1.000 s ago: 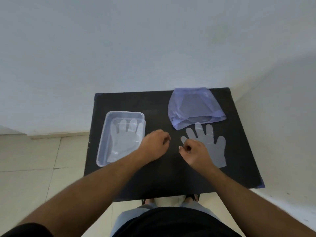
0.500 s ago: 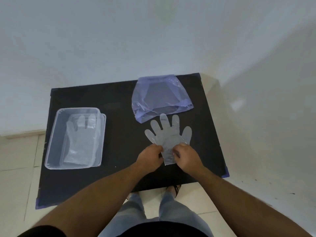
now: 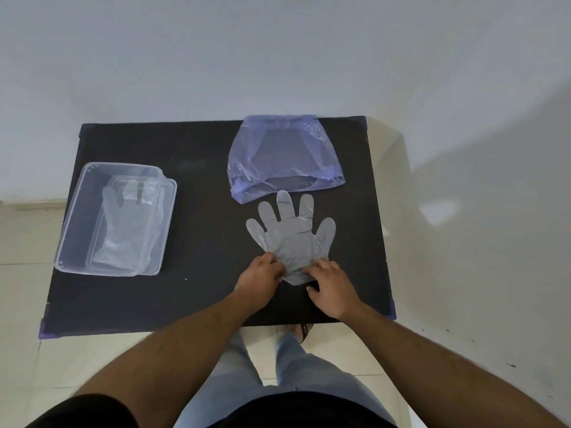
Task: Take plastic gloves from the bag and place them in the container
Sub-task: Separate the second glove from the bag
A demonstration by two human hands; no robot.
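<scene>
A clear plastic glove (image 3: 292, 234) lies flat on the black table (image 3: 204, 230), fingers pointing away from me, just in front of the bluish plastic bag (image 3: 282, 157). My left hand (image 3: 259, 278) pinches the glove's cuff at its left corner. My right hand (image 3: 330, 284) rests on the cuff's right corner, fingers bent on the plastic. At the table's left stands a clear rectangular container (image 3: 77, 211) with another clear glove (image 3: 123, 230) lying inside it.
The table stands against a white wall, with tiled floor to the left and below. My legs and a sandal show under the near table edge. Blue tape marks the table corners.
My view swung so the table sits further left. Both hands went from hovering apart beside the glove to closing on its cuff; they have barely moved in the last half second.
</scene>
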